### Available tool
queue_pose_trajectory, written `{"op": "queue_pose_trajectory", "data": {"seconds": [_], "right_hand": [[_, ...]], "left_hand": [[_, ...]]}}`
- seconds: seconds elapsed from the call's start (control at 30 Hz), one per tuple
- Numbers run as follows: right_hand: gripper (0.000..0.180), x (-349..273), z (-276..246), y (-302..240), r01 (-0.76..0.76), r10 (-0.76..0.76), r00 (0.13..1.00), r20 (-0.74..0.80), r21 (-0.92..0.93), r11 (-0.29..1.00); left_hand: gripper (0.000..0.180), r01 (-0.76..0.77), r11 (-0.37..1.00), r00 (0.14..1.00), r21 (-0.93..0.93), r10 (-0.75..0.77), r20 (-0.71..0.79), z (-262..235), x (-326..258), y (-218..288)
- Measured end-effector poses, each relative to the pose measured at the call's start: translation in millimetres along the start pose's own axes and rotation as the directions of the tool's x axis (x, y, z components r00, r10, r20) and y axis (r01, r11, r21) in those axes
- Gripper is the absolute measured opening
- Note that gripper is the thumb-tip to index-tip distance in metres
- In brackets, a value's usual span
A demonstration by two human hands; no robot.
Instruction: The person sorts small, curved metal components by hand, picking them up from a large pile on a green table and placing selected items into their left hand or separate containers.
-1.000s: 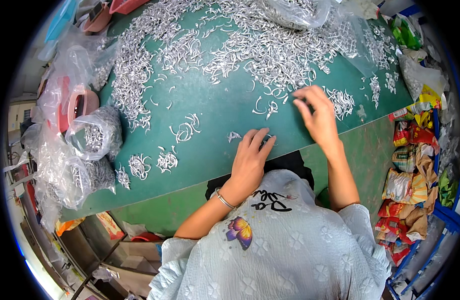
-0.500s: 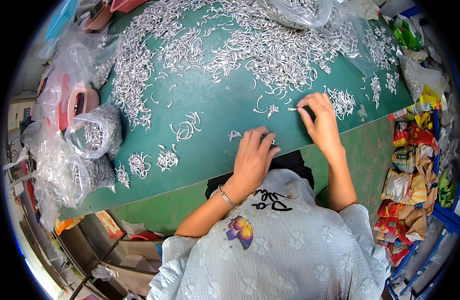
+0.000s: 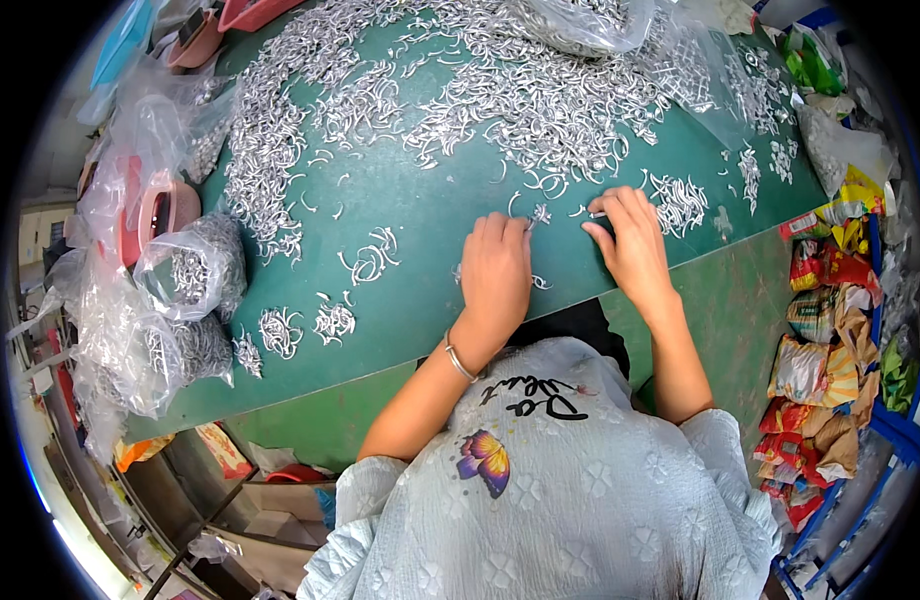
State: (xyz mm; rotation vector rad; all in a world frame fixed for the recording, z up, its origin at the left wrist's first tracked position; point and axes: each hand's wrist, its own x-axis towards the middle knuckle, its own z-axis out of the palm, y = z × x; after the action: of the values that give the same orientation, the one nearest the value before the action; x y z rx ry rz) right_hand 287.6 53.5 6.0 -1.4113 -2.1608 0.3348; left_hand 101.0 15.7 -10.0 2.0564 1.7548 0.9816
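Green table (image 3: 420, 210) — strewn with small curved metal pieces (image 3: 540, 100). Left hand (image 3: 495, 272) laid flat, fingers loosely spread; right hand (image 3: 632, 240) pinched on one metal piece (image 3: 596, 213).

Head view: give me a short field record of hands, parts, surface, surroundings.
left hand: flat on the green table mat, fingertips at small curved silver metal pieces
right hand: pinching one silver piece
main heap: silver pieces spread across the far mat
clear plastic bags: part-filled, at left edge
snack packets: piled at right
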Motion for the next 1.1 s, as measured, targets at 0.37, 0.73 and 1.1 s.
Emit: {"op": "queue_pose_trajectory", "data": {"seconds": [0.37, 0.73, 1.1], "right_hand": [[0.018, 21.8, 10.5, -21.4, 0.149, -0.153, 0.988, 0.035, 0.089, 0.985], [0.02, 13.3, -1.8, -7.2, 0.059, -0.071, 0.993, 0.099, 0.116, 0.991], [0.017, 7.8, -10.5, 6.1, 0.011, -0.012, 1.0, 0.001, 0.176, 0.984]], "left_hand": [[0.015, 0.013, 0.999, 0.997, -0.049, -0.01, 0.075, -6.7, -3.7, 1.5], [0.017, 0.013, 0.995, 0.998, -0.101, -0.006, 0.067, -13.5, -10.8, 2.4], [0.02, 0.009, 0.998, 0.999, -0.069, -0.005, 0.053, -15.3, -13.9, 4.3]]}}
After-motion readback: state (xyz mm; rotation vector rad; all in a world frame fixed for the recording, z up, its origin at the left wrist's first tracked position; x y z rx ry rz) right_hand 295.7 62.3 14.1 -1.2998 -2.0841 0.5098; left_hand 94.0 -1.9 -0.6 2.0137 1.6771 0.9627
